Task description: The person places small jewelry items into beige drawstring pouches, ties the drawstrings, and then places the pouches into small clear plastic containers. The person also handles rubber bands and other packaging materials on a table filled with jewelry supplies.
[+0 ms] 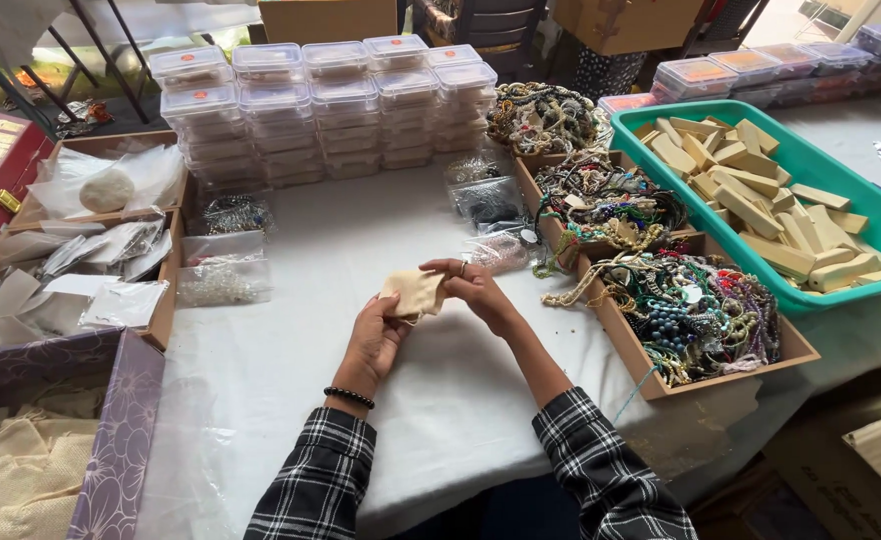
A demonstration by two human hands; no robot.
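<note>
Both my hands meet over the middle of the white-covered table (pixel 291 360). Between them is a small beige cloth pouch (pixel 416 290). My left hand (pixel 376 335) grips its lower left edge, with a black bead bracelet on that wrist. My right hand (pixel 476 290) pinches the pouch's right side; a ring shows on one finger. Both sleeves are black-and-white plaid.
Cardboard trays of tangled bead necklaces (pixel 696 310) line the right. A teal tub (pixel 821 170) holds beige wooden blocks. Stacked clear lidded boxes (pixel 321 110) stand at the back. Plastic bags (pixel 221 275) lie left, and a purple floral box (pixel 121 430) holds beige cloth.
</note>
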